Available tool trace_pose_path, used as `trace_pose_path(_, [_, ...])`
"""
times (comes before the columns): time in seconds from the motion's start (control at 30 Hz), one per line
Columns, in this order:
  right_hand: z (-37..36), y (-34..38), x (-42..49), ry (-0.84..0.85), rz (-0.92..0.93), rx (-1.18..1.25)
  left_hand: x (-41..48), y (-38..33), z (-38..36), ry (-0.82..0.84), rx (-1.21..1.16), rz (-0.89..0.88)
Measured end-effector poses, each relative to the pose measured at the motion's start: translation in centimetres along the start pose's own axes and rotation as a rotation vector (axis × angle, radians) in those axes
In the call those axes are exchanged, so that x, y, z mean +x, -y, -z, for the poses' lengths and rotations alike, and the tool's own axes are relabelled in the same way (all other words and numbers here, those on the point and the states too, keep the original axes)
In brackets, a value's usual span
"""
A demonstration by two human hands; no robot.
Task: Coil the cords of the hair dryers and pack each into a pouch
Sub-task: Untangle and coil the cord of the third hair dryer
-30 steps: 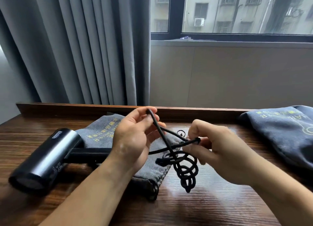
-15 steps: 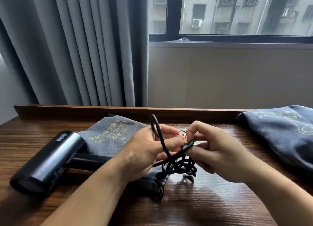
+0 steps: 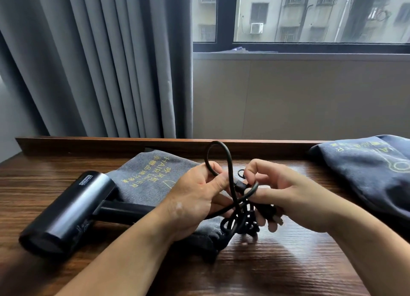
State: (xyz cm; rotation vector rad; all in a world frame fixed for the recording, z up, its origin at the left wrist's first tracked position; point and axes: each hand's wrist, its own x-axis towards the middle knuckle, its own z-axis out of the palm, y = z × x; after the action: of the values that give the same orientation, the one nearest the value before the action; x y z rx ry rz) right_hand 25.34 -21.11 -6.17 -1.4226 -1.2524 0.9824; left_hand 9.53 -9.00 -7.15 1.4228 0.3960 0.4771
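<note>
A: Coiling step, centre frame. The left hand (image 3: 199,198) pinches the black cord (image 3: 228,158), a loop standing up above its fingers. The right hand (image 3: 288,198) grips a strand just beside it, over the bundled turns low in the middle.

B: And the hair dryer (image 3: 73,209)?

A: Lower left on the counter (image 3: 288,262), handle lying across the grey pouch (image 3: 150,173). Not packed yet.

B: Next move, I'd say: fold that loop down onto the bundle, secure it, then open the pouch. A second pouch (image 3: 366,169) waits at right.
</note>
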Motion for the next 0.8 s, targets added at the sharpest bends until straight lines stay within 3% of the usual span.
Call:
trace_pose_path(0.27, [1.2,-1.2,-0.6,0.107,-0.018,0.146,1.1,-0.5,1.9,-0.218,-0.305,-0.058])
trace_pose_path(0.43, [0.6,-1.3,0.1,-0.077,0.026,0.073,1.7,-0.6,2.1,-0.306,-0.357,-0.245])
trace_pose_path(0.6, [0.0,-2.8,1.8,-0.437,-0.076,-0.016,1.3,-0.9,2.9,-0.130,-0.390,-0.413])
trace_pose_path(0.8, [-0.4,-3.2,2.5,-0.453,-0.219,0.073,1.3,0.4,2.2,0.013,-0.171,-0.590])
